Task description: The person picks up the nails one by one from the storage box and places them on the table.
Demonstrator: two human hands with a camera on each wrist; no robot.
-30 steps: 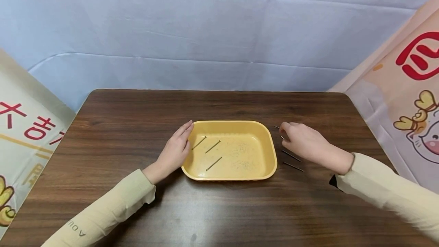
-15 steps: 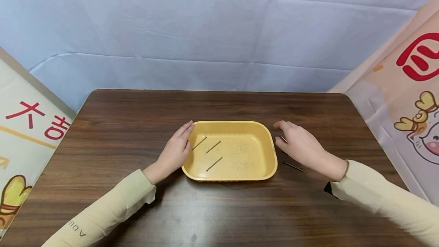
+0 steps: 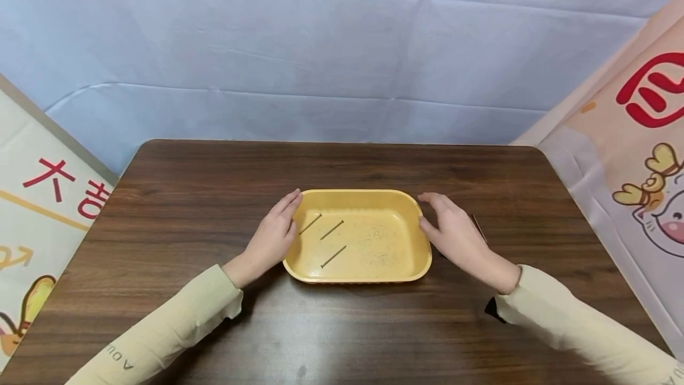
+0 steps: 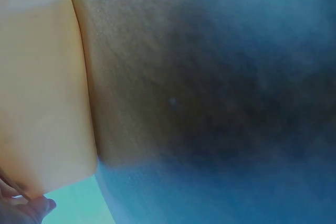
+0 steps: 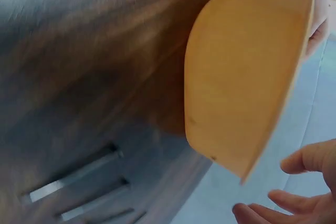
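Note:
A shallow yellow plastic tray (image 3: 357, 280) sits on the table. Three nails lie slanting on its floor: one nail (image 3: 333, 256) nearer me, another nail (image 3: 332, 230) behind it, and a third nail (image 3: 310, 224) by the left wall. My left hand (image 3: 267, 242) grips the tray's left rim, thumb over the inside and fingers along the outer side. At the right rim, my right hand (image 3: 456, 236) has its fingers spread. In the right wrist view, the thumb (image 5: 310, 159) stands apart from the fingers, with nothing between them.
Several nails lie on the wooden table (image 3: 358, 337) right of the tray, largely hidden by my right hand from above. The right wrist view shows one nail (image 5: 73, 177) among them. A pale cloth backdrop (image 3: 320, 46) hangs behind; printed banners stand at both sides.
My right hand has moved left from over the nails on the table to the tray's right rim, its fingers spreading. My left hand, the tray and its nails stay put.

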